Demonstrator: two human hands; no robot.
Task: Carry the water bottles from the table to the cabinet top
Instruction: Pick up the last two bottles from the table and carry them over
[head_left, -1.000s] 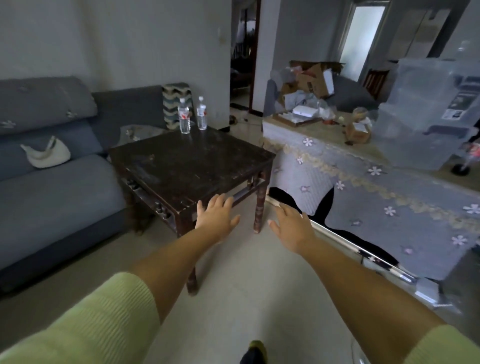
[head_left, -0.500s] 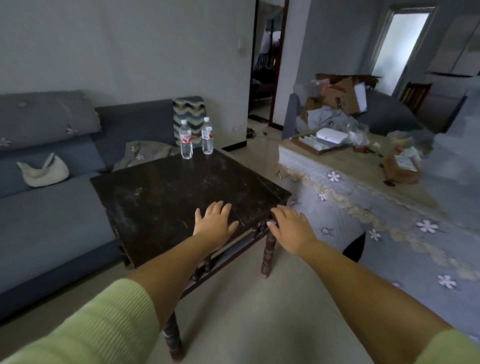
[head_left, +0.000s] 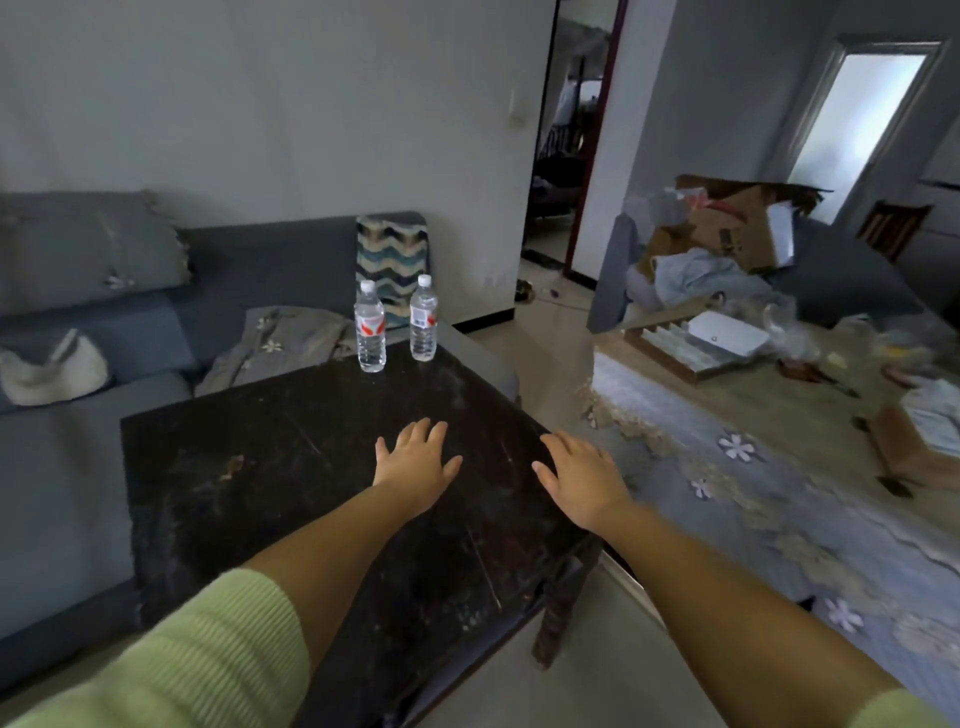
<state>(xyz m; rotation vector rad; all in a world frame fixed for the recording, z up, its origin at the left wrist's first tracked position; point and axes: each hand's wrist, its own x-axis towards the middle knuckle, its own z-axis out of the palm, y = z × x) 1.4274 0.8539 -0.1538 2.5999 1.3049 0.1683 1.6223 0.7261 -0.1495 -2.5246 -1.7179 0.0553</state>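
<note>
Left hand (head_left: 415, 467) and right hand (head_left: 584, 480) outstretched, fingers relaxed, empty.

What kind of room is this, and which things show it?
Most likely a home living room: a grey sofa along the wall, a dark wooden table with two water bottles in front of it, and a low cabinet under a flowered cloth.

Head view, forward-down over table (head_left: 291, 467), close.
</note>
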